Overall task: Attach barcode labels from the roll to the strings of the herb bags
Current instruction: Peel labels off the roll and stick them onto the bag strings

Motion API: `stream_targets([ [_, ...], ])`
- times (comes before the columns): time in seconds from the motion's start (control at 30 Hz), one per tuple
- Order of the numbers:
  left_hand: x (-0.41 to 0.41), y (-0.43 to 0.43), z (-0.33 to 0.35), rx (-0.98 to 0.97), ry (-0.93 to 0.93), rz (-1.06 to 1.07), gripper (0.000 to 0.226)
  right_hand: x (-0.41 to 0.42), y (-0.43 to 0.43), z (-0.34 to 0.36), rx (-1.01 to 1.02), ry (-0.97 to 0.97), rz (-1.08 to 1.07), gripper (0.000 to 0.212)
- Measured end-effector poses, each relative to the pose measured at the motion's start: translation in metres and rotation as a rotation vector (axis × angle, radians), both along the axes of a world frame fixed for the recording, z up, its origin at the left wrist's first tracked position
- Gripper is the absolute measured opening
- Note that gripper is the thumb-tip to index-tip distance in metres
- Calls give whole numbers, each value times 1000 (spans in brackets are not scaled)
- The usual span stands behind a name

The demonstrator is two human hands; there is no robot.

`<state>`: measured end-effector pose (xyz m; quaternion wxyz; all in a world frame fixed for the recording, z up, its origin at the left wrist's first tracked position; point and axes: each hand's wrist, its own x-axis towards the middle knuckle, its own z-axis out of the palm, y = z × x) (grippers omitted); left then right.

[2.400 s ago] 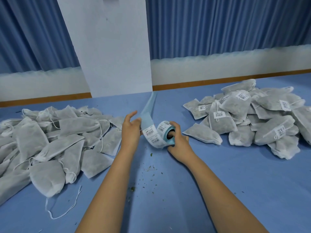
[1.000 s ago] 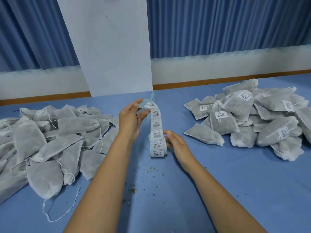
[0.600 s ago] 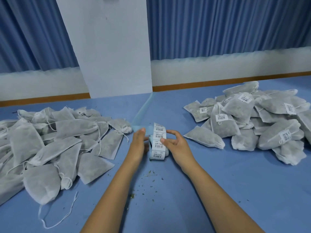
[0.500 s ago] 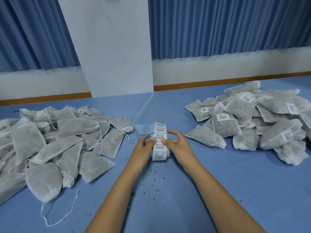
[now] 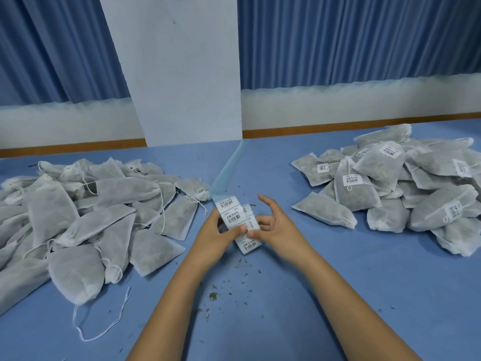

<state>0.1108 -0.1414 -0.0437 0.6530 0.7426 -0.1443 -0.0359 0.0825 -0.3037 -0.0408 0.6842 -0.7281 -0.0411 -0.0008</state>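
The roll of barcode labels [image 5: 246, 239] stands on the blue table between my hands, with a short strip of white labels [image 5: 230, 209] bent up and back from it. My left hand [image 5: 217, 230] holds the strip at its left edge, thumb lying across the labels. My right hand [image 5: 273, 225] pinches the roll's right side with thumb and lower fingers, its index finger lifted free. A heap of unlabelled herb bags [image 5: 86, 217] with loose strings lies to the left. A heap of labelled herb bags [image 5: 390, 188] lies to the right.
An empty blue backing strip [image 5: 226, 170] trails from the roll toward the white pillar [image 5: 179, 74]. A loose string [image 5: 104, 321] lies near the left heap's front. Herb crumbs [image 5: 216, 295] are scattered on the blue table [image 5: 338, 295] in front of the hands.
The label strip, earlier pulled up high by my left hand, has come down to the roll. Both hands have closed in on the roll near the table.
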Motion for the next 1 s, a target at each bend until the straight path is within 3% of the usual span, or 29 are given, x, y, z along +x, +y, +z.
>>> stream_targets([
  [0.13, 1, -1, 5, -35, -39, 116, 17, 1, 0, -3, -11, 54, 1, 80],
  [0.4, 1, -11, 9, -41, -144, 121, 19, -6, -4, 6, -113, 126, 63, 69],
  [0.57, 5, -20, 8, -91, -196, 189, 41, -7, -9, 11, -102, 112, 46, 63],
  [0.67, 7, -20, 5, -51, -184, 206, 31, -6, -7, 11, -104, 78, 22, 67],
  [0.77, 14, -9, 1, 164, -190, 373, 23, -5, -2, 8, -97, 45, -37, 69],
  [0.87, 25, 23, -5, 775, -238, 660, 38, -4, 1, 5, -34, 44, -126, 65],
  [0.93, 27, 37, -6, 1051, -81, 618, 53, -3, 1, 4, -25, 47, -156, 63],
  [1.0, 26, 38, -7, 1146, -39, 584, 57, -1, 1, 3, -48, 53, -157, 62],
])
